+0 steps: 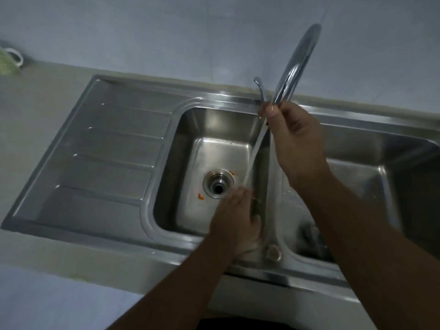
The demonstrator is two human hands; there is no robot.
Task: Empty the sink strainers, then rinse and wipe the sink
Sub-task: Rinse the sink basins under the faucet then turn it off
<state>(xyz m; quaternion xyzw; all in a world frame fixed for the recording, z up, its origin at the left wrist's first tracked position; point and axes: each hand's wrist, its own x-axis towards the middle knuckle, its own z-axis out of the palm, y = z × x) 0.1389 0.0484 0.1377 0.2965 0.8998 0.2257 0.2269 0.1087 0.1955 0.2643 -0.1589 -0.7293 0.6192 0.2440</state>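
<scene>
A steel double sink (pixel 166 163) fills the view. The left basin's drain (pixel 218 184) stands open with no strainer in it; small orange scraps (pixel 200 196) lie beside it. My right hand (pixel 295 141) grips the end of the chrome faucet spout (pixel 295 67), and a stream of water (pixel 253 153) runs from it into the left basin. My left hand (pixel 235 220) lies flat, fingers together, on the basin floor where the water lands, next to the divider (pixel 270 186). The right basin (pixel 371 177) is partly hidden by my right arm.
A ribbed steel drainboard (pixel 100 163) lies left of the basins. The faucet lever (pixel 259 88) stands behind the divider. A green and white mug (pixel 9 63) sits on the counter at the far left by the wall. A round fitting (pixel 273 252) sits on the front rim.
</scene>
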